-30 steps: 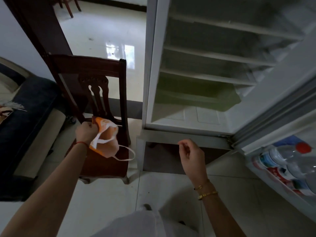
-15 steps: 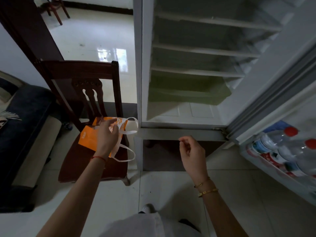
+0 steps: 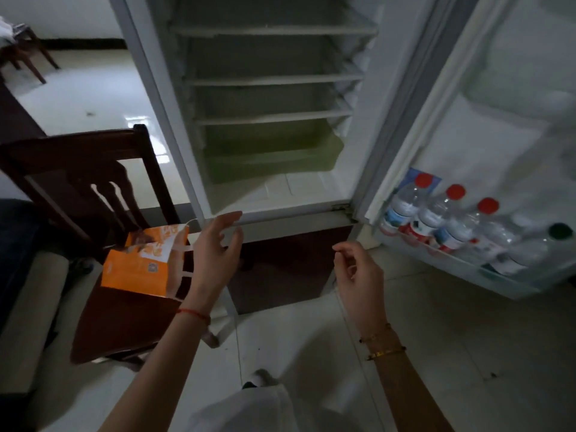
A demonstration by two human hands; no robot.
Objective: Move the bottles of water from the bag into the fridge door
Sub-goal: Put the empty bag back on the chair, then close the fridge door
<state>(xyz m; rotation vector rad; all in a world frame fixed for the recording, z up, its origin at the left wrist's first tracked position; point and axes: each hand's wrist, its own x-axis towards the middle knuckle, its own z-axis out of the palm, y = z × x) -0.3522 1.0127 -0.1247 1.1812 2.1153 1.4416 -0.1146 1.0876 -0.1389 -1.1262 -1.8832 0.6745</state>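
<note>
I see bottles upright in the fridge door shelf, caps up, labels unreadable. Orange bag with a QR code lies on the chair. Left hand fingers spread wide; right hand loosely curled, holding nothing.

One wide-angle camera, worn on the head, looks forward and steeply down from standing height, so the tiled floor fills the lower frame. It faces the open fridge cabinet from near, with the fridge door at the right edge and a chair at the left.
</note>
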